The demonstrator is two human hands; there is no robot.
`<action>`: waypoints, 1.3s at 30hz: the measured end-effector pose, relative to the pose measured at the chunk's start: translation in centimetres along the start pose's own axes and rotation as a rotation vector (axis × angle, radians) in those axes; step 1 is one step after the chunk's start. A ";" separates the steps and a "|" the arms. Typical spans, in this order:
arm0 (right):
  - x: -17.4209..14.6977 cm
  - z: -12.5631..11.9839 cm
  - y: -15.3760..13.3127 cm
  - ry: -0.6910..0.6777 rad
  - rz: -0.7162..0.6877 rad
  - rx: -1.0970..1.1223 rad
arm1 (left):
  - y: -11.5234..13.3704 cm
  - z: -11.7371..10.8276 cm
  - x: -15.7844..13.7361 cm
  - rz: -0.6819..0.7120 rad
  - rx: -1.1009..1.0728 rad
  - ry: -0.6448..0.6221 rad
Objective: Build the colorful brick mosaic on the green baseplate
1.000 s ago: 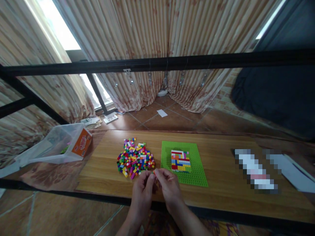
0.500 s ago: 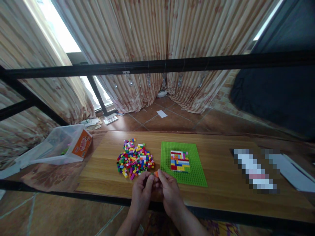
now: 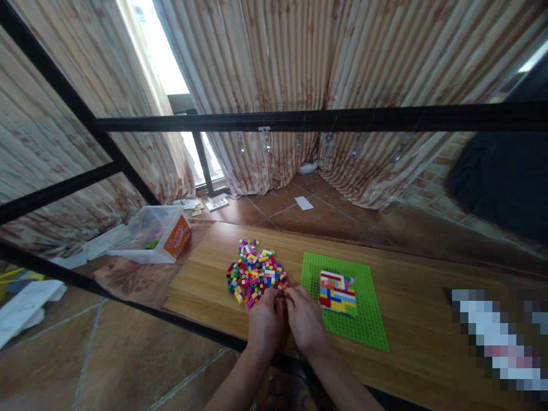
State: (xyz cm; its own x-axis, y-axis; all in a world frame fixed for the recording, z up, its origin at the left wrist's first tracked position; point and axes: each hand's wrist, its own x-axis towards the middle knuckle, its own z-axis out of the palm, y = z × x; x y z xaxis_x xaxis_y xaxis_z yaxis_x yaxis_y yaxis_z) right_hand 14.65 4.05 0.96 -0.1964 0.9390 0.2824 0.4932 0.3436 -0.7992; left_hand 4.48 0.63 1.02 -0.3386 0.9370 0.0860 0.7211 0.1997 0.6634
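My left hand is closed, its fingers curled at the near right edge of a pile of small multicoloured building bricks. Whatever those fingers hold is hidden. Right beside it, fingertips almost meeting the left ones, my right hand is pinched around a small orange-looking brick, mostly covered by the fingers. To the right lies a green studded baseplate. On it is a roughly square block of red, white, yellow, blue and orange bricks.
A clear plastic bin with an orange label stands left of the wooden tabletop. A black metal rail crosses beyond the table. A pixelated patch covers something at right. Papers lie on the floor behind.
The view has swung left, so the table sits further right in it. Both hands have shifted slightly left and forward, closer against the brick pile. The orange brick shows less between the fingers.
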 end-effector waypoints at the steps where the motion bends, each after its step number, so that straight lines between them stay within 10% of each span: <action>1: 0.2 0.2 0.2 -0.013 -0.026 -0.020 | 0.0 0.0 0.0 -0.002 -0.033 0.007; 10: 0.1 -0.1 0.6 -0.092 -0.083 -0.004 | -1.2 -2.3 -1.2 0.028 -0.210 0.111; 15: -0.8 -0.4 0.7 -0.023 -0.103 0.037 | -3.1 -5.1 0.7 -0.103 0.069 0.264; 27: -2.5 -1.4 -1.1 -0.033 -0.090 0.149 | -3.7 -5.3 3.0 0.016 0.396 0.195; 39: -2.2 -1.1 -3.1 -0.082 0.338 0.677 | -0.2 -5.6 -1.2 0.220 -0.226 -0.033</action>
State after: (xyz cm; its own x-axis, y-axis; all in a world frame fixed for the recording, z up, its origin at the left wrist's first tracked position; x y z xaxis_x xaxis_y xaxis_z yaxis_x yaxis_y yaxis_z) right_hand 14.49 0.97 3.42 -0.2027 0.9777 -0.0545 -0.0851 -0.0730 -0.9937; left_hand 1.36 -2.14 4.99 -0.1666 0.9601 0.2245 0.6214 -0.0745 0.7799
